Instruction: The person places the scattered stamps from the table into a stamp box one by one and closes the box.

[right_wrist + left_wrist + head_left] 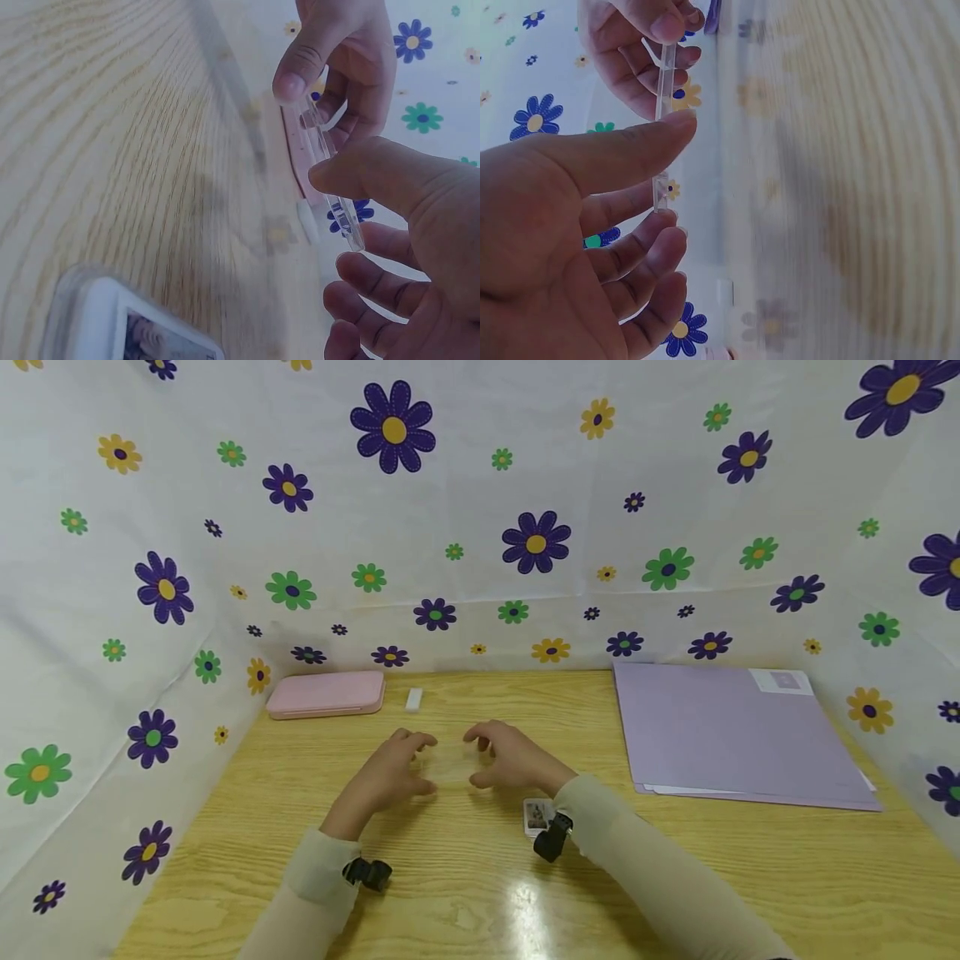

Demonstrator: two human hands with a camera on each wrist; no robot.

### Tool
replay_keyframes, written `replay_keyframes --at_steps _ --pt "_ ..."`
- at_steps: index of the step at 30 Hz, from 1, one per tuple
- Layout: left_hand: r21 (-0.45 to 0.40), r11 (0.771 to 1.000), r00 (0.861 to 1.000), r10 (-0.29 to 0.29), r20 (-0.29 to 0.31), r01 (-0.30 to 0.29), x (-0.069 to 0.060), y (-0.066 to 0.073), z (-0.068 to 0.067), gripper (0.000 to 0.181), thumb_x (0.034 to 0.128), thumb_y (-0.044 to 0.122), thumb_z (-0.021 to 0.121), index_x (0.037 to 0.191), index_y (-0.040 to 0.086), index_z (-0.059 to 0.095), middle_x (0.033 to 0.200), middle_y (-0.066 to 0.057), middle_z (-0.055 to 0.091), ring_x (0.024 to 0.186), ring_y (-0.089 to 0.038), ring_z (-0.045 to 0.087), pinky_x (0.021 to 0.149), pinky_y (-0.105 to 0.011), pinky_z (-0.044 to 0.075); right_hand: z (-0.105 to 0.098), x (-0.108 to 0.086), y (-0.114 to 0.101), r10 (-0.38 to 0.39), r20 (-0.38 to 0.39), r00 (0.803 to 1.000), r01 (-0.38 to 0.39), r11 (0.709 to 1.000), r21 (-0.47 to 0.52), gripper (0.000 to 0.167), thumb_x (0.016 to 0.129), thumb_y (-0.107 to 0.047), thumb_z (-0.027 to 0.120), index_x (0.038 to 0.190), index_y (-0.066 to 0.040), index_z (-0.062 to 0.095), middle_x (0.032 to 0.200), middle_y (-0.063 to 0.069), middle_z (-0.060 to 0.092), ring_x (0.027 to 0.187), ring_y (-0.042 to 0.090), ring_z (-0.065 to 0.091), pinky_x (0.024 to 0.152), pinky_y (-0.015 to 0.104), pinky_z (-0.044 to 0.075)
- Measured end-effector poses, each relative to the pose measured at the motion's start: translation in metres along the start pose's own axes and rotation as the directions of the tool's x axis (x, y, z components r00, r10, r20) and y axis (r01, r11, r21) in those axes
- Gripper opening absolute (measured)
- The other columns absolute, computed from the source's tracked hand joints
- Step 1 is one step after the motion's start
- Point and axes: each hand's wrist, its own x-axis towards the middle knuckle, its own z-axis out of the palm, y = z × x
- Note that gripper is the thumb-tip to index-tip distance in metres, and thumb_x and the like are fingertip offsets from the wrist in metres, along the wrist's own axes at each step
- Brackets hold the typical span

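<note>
Both hands hold a thin, see-through plastic case [346,221] between them above the table; in the head view it is barely visible. My left hand [392,772] grips its left edge, thumb on the near side and fingertips on the far side. The opposite edge is pinched by my right hand [513,760] in the same way. In the left wrist view the clear case [665,75] appears edge-on as a narrow strip. Below the right wrist lies a small white rounded card or card stack [536,815] with a picture on it, partly covered by the wrist camera.
A pink pencil case [327,693] lies at the back left, with a white eraser-like block [414,699] beside it. Purple folders [727,735] with white sheets lie at the right. Flowered cloth [465,493] borders the wooden table [450,893] at the back and sides.
</note>
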Motion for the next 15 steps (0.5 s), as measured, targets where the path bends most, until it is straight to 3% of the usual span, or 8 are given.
replay_keyframes --at_steps 11,15 --pt "-0.076 0.992 0.994 0.092 -0.061 -0.096 -0.013 0.024 0.007 0.064 0.0814 0.016 0.083 0.138 0.011 0.054 0.129 -0.01 0.051 0.112 -0.028 0.054 0.087 -0.045 0.05 -0.012 -0.04 0.0 -0.05 -0.076 0.996 0.052 0.998 0.036 0.06 0.085 -0.017 0.078 0.138 -0.007 0.052 0.117 0.012 0.053 0.099 0.023 0.049 0.081 0.041 0.046" --pt "-0.117 0.986 0.992 0.117 -0.05 -0.122 -0.014 0.033 0.012 0.064 0.0823 0.016 0.082 0.139 0.011 0.054 0.13 -0.01 0.05 0.111 -0.028 0.053 0.085 -0.043 0.05 -0.015 -0.054 0.004 -0.04 -0.1 0.994 0.045 0.998 0.048 0.061 0.085 -0.017 0.078 0.139 -0.008 0.052 0.118 0.011 0.053 0.1 0.022 0.049 0.082 0.04 0.045"
